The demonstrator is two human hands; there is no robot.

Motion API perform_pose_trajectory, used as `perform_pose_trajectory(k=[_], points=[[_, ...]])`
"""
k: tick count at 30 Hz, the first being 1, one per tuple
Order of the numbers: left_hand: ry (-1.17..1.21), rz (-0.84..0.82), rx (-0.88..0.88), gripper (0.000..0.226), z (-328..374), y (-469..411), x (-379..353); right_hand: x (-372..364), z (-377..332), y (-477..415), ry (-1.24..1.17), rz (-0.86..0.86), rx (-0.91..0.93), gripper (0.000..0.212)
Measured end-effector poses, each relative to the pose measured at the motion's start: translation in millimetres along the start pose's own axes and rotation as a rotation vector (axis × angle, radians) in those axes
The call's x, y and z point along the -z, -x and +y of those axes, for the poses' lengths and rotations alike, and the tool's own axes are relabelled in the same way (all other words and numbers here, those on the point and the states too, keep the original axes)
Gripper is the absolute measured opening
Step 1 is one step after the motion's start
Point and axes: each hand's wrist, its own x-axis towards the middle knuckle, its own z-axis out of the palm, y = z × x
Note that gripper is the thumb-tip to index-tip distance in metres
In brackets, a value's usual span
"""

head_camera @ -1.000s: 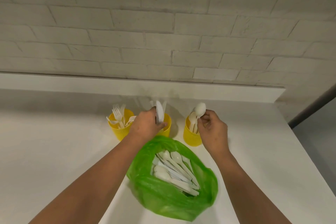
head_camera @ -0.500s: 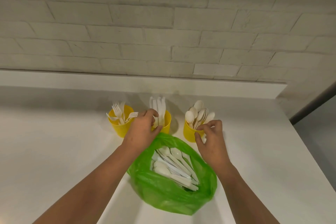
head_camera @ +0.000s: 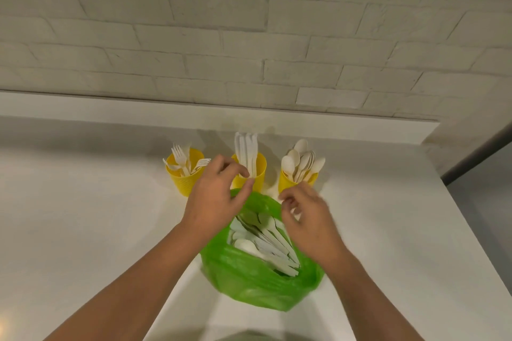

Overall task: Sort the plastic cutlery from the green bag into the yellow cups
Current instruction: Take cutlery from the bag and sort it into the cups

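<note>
Green bag (head_camera: 249,279) holding white plastic cutlery (head_camera: 266,241) on white counter (head_camera: 83,230), just beside yellow fork cup (head_camera: 184,183), knife cup (head_camera: 260,171), spoon cup (head_camera: 285,183), left hand (head_camera: 216,196) and right hand (head_camera: 307,216) over bag mouth, fingers loosely curled, gripping nothing.

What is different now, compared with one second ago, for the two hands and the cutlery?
The left hand let its knife go into the middle cup and drew back to the green bag. The right hand released its spoon into the right cup and came back over the bag. Both hold nothing now. The left cup, the other two and the bag stayed in place.
</note>
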Motion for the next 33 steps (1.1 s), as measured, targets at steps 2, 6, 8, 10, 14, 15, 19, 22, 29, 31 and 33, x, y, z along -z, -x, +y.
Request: perform_pose_trajectory(k=[2, 6, 8, 10, 14, 15, 19, 22, 29, 31, 33], points=[[-0.151, -0.158, 0.122, 0.036, 2.7, 20.7, 5.0, -13.1, -8.9, 17.9, 0.041, -0.363, -0.022, 0.025], [-0.168, -0.521, 0.615, 0.092, -4.4, 60.9, -6.8, -46.7, -0.3, 43.8, 0.454, -0.634, -0.089, 0.061], [-0.071, -0.521, 0.706, 0.088, -10.2, 69.7, -13.4, -59.4, -3.6, 47.1, 0.545, -0.626, -0.066, 0.068], [-0.071, -0.488, 0.694, 0.070, -19.3, 71.2, -12.3, -68.6, -8.1, 46.9, 0.567, -0.599, -0.049, 0.070], [-0.117, -0.489, 0.612, 0.045, -32.3, 65.9, 0.1, -77.3, -9.1, 39.3, 0.541, -0.591, -0.022, 0.066], [-0.096, -0.484, 0.612, 0.042, -32.5, 65.5, 2.3, -78.7, -8.9, 37.3, 0.520, -0.588, -0.026, 0.065], [-0.013, -0.426, 0.661, 0.032, -33.6, 65.9, 7.3, -81.8, -9.8, 31.0, 0.492, -0.608, -0.008, 0.061], [-0.015, -0.399, 0.690, 0.027, -40.8, 62.9, 12.9, -83.3, -9.1, 28.3, 0.440, -0.602, -0.017, 0.058], [0.012, -0.375, 0.694, 0.028, -45.8, 52.9, 26.2, -81.4, -5.1, 21.6, 0.322, -0.635, -0.171, 0.068], [0.003, -0.361, 0.690, 0.028, -45.3, 50.3, 27.2, -74.6, -4.8, 17.2, 0.229, -0.649, -0.225, 0.063], [-0.021, -0.355, 0.689, 0.029, -45.2, 47.8, 28.3, -67.7, -4.3, 15.1, 0.155, -0.646, -0.259, 0.059]])
